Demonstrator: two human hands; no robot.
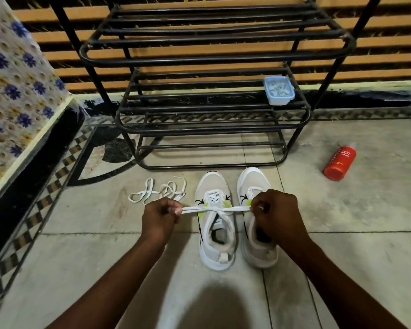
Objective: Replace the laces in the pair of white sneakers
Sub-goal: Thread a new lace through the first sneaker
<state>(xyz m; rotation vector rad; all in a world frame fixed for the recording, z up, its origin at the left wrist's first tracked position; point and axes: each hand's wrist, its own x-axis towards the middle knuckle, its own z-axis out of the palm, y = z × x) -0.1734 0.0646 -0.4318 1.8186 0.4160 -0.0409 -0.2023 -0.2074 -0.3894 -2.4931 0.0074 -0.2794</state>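
Snugging the lace [190, 208] on the sneaker [220, 255] at lower centre.

My left hand [160, 216] and right hand [274, 210] each pinch one lace end, drawn taut sideways across the tongue. An uneven pull could leave one end short or tip the shoe. My right hand covers the second sneaker [253, 179] mid-frame, so I cannot tell if it is laced. A loose lace [152, 191] lies left.

A pair of white mesh sneakers with black and lime accents stands side by side, toes pointing far. The left sneaker [212, 184] carries a flat white lace [233, 208], crossed at its top eyelets and stretched taut sideways, passing over the right sneaker [254, 180]. A loose white lace [150, 192] lies tangled just left.
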